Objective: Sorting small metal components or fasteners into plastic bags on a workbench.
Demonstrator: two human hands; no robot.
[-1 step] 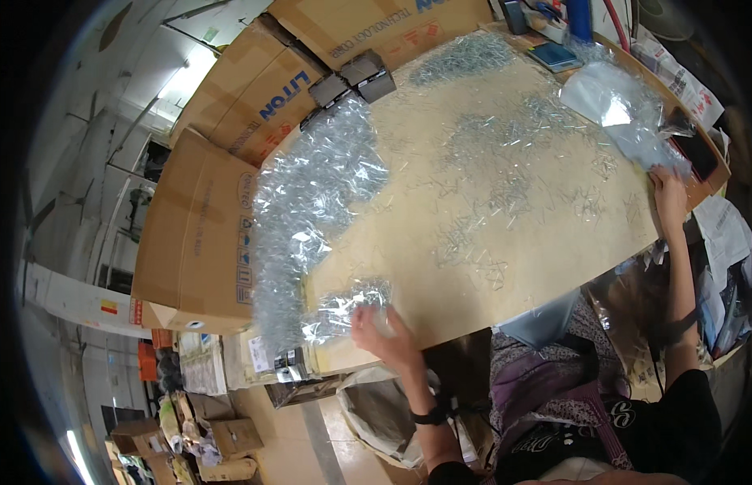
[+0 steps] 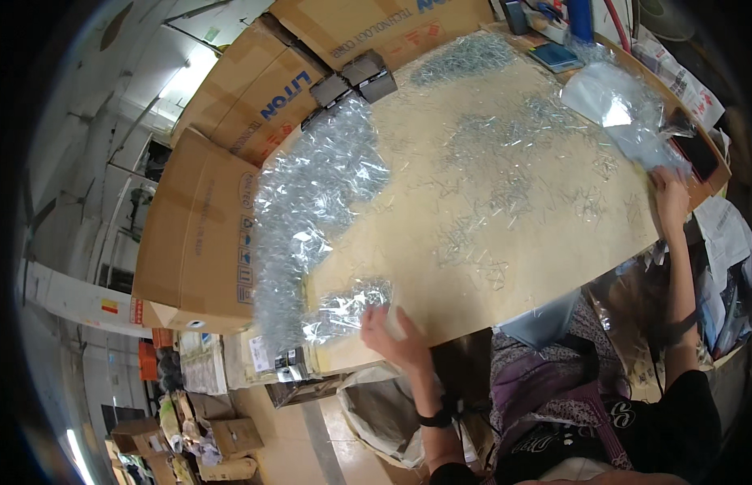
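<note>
My left hand [image 2: 396,338] is over the near edge of the table, thumb apart from the fingers, with nothing visible in it. Beside its fingertips lies a small pile of shiny clear plastic packets [image 2: 343,311]. A much larger heap of the same packets [image 2: 319,182] runs up the table's left side. At the right edge, my right hand [image 2: 671,196] has its fingers bent together at the lower end of some clear plastic bags [image 2: 626,113]. The fingertips are partly hidden there, and they seem to pinch the bag edge.
Small thin metal pieces [image 2: 505,153] lie scattered over the tabletop [image 2: 416,242], with a denser pile [image 2: 465,58] at the far edge. Cardboard boxes [image 2: 202,226] wall the left and far sides. A lined bin [image 2: 380,412] stands below the near edge.
My left hand has shifted slightly right, away from the small pile of packets, and its thumb is wider apart. My right hand stays almost still at the plastic bags.
</note>
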